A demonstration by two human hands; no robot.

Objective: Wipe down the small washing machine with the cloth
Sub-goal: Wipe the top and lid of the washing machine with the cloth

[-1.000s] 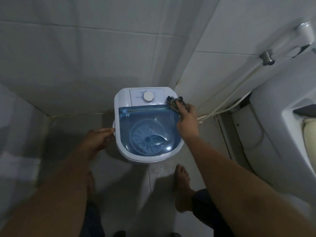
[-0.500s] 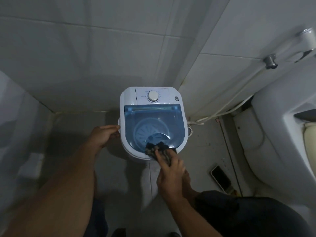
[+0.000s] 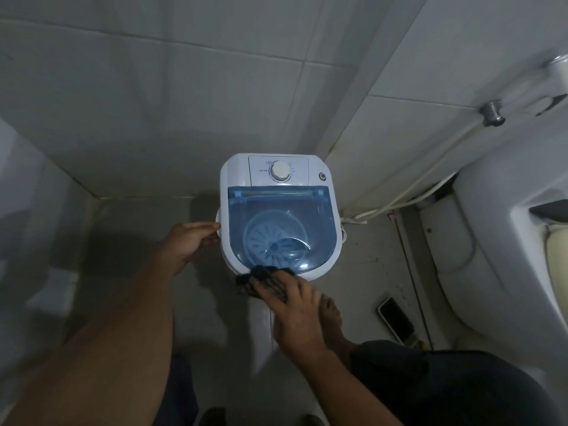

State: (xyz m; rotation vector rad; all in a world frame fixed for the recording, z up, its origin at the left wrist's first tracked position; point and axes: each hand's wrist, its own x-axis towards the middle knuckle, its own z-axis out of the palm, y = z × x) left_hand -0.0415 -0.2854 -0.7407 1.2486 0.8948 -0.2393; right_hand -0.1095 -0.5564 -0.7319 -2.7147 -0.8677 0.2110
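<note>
A small white washing machine (image 3: 236, 176) with a clear blue lid and a round white dial stands on the floor in the tiled corner. My left hand (image 3: 187, 241) holds its left side, fingers on the white rim. A dark cloth (image 3: 255, 278) is pressed against the machine's near front-left edge, and my right hand (image 3: 295, 305) lies on the cloth and grips it. Through the lid the ribbed white drum base shows.
A white toilet (image 3: 504, 229) fills the right side, with a hose (image 3: 408, 198) running along the wall behind it. A phone (image 3: 395, 315) lies on the floor right of my bare foot (image 3: 332, 312). Tiled walls close in behind and to the left.
My right hand has carried the cloth from the machine's back right corner down to its front edge, then a little leftward along it. My left hand has stayed on the left side.
</note>
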